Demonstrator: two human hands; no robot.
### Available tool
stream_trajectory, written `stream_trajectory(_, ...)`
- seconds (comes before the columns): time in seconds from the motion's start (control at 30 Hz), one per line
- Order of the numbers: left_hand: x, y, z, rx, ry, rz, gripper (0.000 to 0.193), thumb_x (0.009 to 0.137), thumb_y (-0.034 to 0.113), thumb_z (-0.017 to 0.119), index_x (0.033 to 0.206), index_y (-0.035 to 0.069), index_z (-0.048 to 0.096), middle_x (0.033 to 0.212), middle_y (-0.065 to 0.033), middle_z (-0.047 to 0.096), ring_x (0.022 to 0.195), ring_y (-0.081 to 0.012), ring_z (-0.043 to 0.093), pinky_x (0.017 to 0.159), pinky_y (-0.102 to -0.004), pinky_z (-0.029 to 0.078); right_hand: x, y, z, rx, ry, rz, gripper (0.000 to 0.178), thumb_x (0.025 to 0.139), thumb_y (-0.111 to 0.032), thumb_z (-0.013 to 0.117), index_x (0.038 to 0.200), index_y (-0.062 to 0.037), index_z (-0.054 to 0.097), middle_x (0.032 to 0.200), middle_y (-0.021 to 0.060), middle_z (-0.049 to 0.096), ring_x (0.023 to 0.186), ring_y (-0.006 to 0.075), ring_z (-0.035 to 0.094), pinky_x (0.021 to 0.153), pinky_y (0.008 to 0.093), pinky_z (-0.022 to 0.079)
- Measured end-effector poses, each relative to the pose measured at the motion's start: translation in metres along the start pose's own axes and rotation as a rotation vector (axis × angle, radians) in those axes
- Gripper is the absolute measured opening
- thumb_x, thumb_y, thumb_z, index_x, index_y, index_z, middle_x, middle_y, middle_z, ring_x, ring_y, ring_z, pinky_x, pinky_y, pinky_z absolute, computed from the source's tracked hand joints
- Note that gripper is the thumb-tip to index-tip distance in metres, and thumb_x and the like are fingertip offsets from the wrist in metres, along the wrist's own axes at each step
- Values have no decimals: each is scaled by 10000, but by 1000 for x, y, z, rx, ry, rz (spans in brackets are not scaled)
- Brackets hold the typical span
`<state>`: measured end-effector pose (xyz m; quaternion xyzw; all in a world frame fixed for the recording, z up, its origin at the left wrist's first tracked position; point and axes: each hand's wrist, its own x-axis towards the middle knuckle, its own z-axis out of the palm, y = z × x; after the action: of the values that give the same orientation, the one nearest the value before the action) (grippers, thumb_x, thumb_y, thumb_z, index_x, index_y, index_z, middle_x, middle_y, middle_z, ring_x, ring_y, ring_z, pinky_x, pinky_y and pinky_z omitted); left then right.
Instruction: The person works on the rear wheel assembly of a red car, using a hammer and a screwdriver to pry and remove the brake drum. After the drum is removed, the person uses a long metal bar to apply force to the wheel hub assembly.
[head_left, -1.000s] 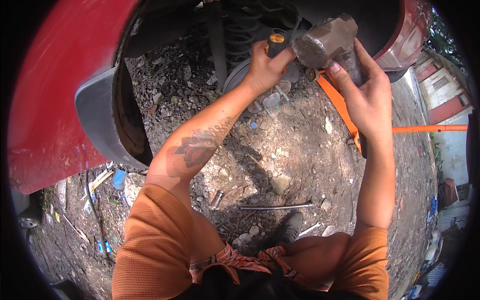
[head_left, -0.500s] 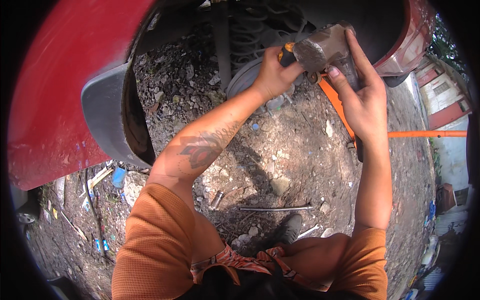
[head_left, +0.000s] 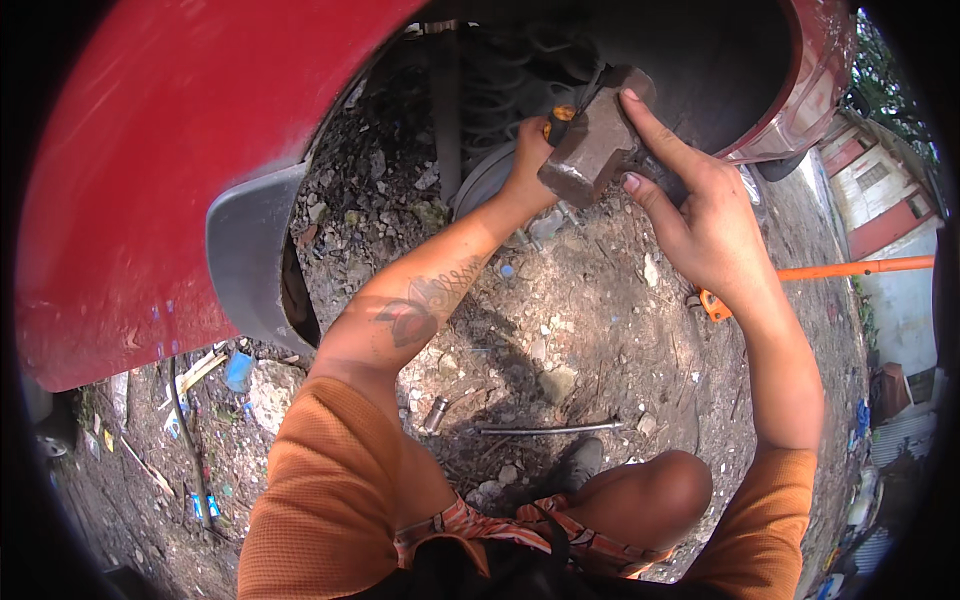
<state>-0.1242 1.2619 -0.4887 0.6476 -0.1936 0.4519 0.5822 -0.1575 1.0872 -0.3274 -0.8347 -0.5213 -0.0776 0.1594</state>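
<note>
My right hand (head_left: 700, 205) holds a sledgehammer with a worn grey-brown steel head (head_left: 600, 140). Its index finger lies along the head and the thumb is near the head's underside; most of the hammer's handle is hidden by the hand. My left hand (head_left: 530, 170) is closed round a tool with an orange-and-black handle (head_left: 560, 118), just left of the hammer head. That tool's working end is hidden, so its kind is unclear. Both hands are in front of the open wheel arch of a red car (head_left: 150, 180). Behind my left wrist, a round brake drum (head_left: 480, 185) shows partly.
A coil spring (head_left: 510, 70) stands inside the arch, with a dark mud flap (head_left: 250, 250) hanging at left. A long metal bar (head_left: 550, 429) and a socket (head_left: 436, 414) lie on stony ground near my foot. An orange jack handle (head_left: 850, 268) extends at right.
The hammer head has moved left and slightly down, and its near end has tilted lower. My right hand has followed it. More of my right knee shows.
</note>
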Motion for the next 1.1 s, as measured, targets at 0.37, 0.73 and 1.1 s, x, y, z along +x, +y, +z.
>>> stream_trajectory(0.37,-3,22,21,1,138,-96,72,798,52,685,836,-9,679,747,-32,693,736,-63,628,645,-267,502,11,4,-17,-53,168,-171,631,894,-2,665,1482,-102,460,1329,223,612,1237,313,606,1022,333,470)
stream_trajectory(0.73,0,21,18,-48,160,-133,152,791,56,687,931,9,650,857,-48,684,784,-90,625,700,-298,504,28,8,-21,-42,314,-340,596,881,-54,656,1450,-116,491,1144,236,677,1060,384,656,893,401,532)
stream_trajectory(1.1,0,-11,7,-168,199,-287,158,782,50,636,654,28,545,566,29,531,549,-46,507,515,-287,405,60,-6,-46,-76,363,-405,473,881,-115,676,1340,-53,581,1116,238,686,1022,374,675,880,405,542)
